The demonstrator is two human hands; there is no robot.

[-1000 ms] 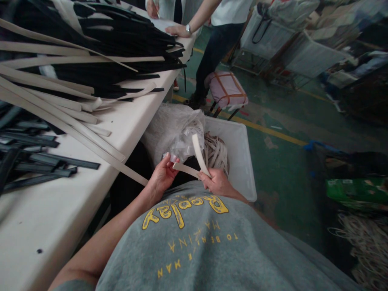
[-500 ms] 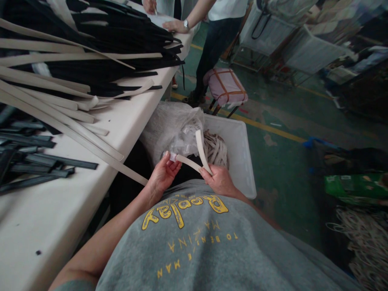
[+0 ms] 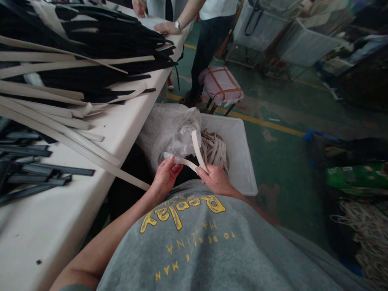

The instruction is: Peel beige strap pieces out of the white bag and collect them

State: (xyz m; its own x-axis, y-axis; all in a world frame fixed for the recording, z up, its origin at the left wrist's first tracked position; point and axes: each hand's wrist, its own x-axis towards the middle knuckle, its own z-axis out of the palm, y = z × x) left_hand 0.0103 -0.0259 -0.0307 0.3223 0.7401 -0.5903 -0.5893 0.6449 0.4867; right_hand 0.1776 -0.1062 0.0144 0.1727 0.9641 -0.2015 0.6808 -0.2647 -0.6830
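A cream strap (image 3: 197,147) bends between my two hands, in front of my shirt. My left hand (image 3: 165,174) pinches one end of it, where a small clear plastic piece (image 3: 169,154) pokes out past the thumb. Whether that piece wraps around the strap end is hard to see. The strap runs across to my right hand (image 3: 214,179), whose fingers are closed on it, and another length rises from that grip. Beyond the hands lies a crumpled clear plastic bag (image 3: 169,121) with small transparent pieces in it. Next to it is a heap of beige strips (image 3: 214,147).
A white bin (image 3: 242,157) holds the strips. Left, a white table (image 3: 100,190) carries black strips (image 3: 121,36) and long cream straps (image 3: 75,137), one overhanging its edge. A pink padded stool (image 3: 222,85) and another person's hand (image 3: 165,27) are farther off.
Both hands keep their hold on the strap. The clear piece at my left fingertips now sticks out farther to the left. The whole view has shifted slightly.
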